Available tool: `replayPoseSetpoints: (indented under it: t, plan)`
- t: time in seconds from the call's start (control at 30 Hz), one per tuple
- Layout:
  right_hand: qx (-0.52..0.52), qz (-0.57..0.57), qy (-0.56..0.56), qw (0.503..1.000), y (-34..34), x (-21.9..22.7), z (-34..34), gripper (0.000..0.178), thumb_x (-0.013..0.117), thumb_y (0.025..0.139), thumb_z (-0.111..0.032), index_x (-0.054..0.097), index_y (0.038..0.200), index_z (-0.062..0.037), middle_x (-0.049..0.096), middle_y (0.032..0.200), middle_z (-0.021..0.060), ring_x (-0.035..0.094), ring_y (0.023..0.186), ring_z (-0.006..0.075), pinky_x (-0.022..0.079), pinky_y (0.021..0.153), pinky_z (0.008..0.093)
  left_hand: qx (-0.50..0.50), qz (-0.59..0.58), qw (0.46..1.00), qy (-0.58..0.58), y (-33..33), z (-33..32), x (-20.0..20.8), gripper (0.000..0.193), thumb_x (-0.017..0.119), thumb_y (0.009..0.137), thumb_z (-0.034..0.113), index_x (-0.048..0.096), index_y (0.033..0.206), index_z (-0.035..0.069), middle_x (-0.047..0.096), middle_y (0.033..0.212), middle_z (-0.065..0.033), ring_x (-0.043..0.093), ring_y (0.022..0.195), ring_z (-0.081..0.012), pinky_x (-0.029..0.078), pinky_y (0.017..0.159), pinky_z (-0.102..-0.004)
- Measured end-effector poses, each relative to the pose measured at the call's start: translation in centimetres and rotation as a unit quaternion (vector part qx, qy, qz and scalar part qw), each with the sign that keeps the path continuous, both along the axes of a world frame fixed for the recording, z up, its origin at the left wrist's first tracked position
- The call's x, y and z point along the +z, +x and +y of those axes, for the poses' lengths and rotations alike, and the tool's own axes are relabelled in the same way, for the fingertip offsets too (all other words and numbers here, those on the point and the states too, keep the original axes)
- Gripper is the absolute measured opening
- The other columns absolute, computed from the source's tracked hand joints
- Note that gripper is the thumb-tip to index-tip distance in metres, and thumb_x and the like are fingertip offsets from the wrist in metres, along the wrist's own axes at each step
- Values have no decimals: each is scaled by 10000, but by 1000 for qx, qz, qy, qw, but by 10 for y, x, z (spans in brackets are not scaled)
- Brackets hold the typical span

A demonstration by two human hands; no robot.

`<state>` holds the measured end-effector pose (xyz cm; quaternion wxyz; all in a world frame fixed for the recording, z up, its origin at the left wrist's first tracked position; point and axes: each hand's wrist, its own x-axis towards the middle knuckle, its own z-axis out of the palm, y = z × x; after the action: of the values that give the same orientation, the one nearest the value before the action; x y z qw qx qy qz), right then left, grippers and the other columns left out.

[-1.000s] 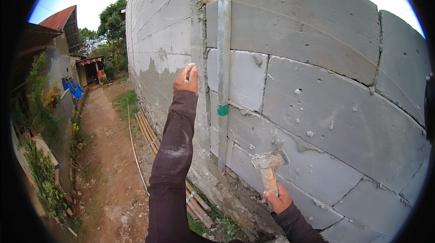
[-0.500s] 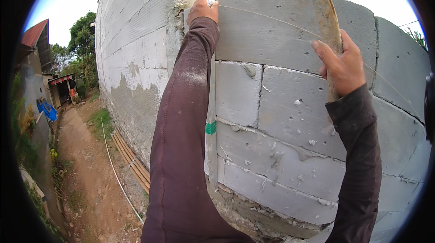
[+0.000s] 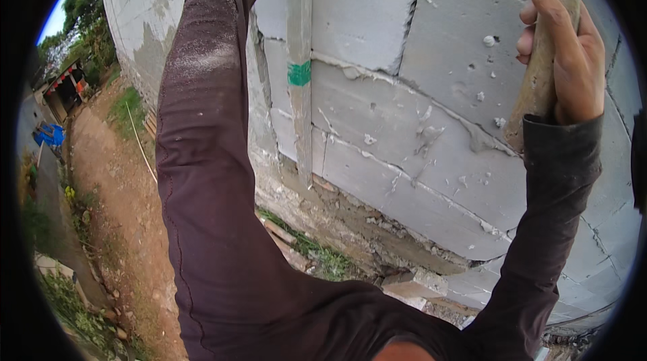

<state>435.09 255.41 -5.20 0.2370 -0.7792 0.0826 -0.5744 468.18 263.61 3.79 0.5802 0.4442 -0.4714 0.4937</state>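
My right hand (image 3: 574, 58) is closed around the worn wooden handle (image 3: 539, 85) of a hatchet, whose head lies beyond the top edge now. The handle stands slightly tilted in front of a grey block wall (image 3: 364, 105). My left arm (image 3: 205, 112) reaches up past the top edge, so the left hand is hidden from view. Beside that arm, a long straight metal bar (image 3: 302, 118) with a green band (image 3: 298, 73) runs upright along the wall's corner. Its lower end stops near the bottom course of blocks. Mortar bulges from several joints.
A dirt path (image 3: 108, 192) runs along the left, with a thin pale pipe (image 3: 139, 142) and the ends of wooden poles (image 3: 151, 122) beside the building. Broken block pieces (image 3: 414, 285) lie at the wall's foot. A blue tarp (image 3: 48, 134) is farther back.
The view has tipped downward, so the left hand, the hatchet's head and the string across the wall have left the picture. More of the wall's foot shows. The right hand still grips the handle.
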Motion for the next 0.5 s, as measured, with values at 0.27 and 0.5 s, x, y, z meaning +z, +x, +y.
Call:
replayPoseSetpoints:
  t: [0.27, 0.5]
  plan:
    - [212, 99, 394, 889, 36, -310, 9, 205, 633, 784, -138, 551, 907, 4, 550, 695, 18, 505, 547, 73, 432, 504, 222, -96, 339, 906, 235, 41, 7, -289, 383, 609, 801, 347, 621, 951, -5, 620, 816, -43, 552, 778, -122, 445, 690, -273]
    - [192, 219, 446, 847, 106, -385, 24, 240, 625, 772, -185, 554, 908, 0, 529, 666, -2, 479, 517, 68, 409, 459, 231, 58, 291, 876, 379, 2, 2, -333, 582, 680, 695, 476, 615, 944, -45, 630, 872, -157, 595, 842, -253, 461, 753, -347]
